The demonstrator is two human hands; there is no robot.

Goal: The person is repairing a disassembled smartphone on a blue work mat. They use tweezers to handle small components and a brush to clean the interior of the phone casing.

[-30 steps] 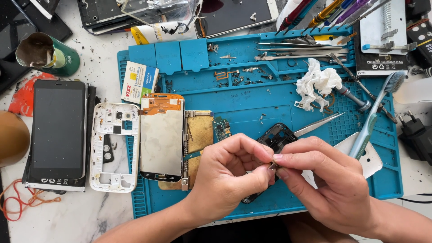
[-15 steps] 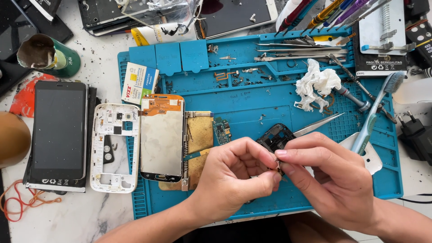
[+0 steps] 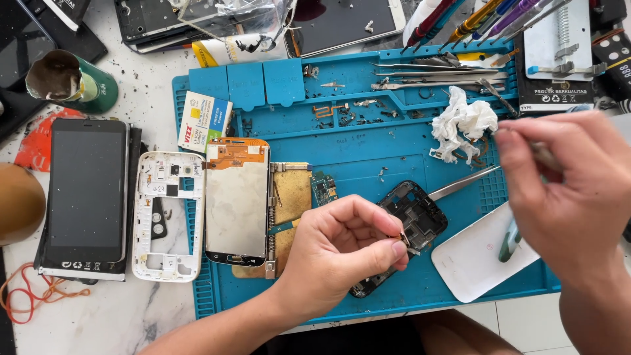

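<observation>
My left hand (image 3: pixel 348 253) is over the blue repair mat (image 3: pixel 368 151), with thumb and forefinger pinched on a tiny metal part (image 3: pixel 402 239). Just beyond the fingertips lies a black phone frame (image 3: pixel 420 212), and metal tweezers (image 3: pixel 463 183) rest against its far corner. My right hand (image 3: pixel 565 197) is raised at the right and blurred, fingers curled, hovering over a green-handled brush (image 3: pixel 509 240) that lies on a white back cover (image 3: pixel 473 263). Whether that hand grips anything is unclear.
On the mat's left half lie a display assembly (image 3: pixel 236 200) and a gold shield plate (image 3: pixel 292 197). A white midframe (image 3: pixel 167 217) and a black phone (image 3: pixel 85 190) lie left of them. A crumpled tissue (image 3: pixel 463 125), screwdrivers (image 3: pixel 473 20) and a green cup (image 3: pixel 72 82) stand further back.
My right hand has left the left hand and moved up and right over the brush. The left hand stays in place, still pinching the small part.
</observation>
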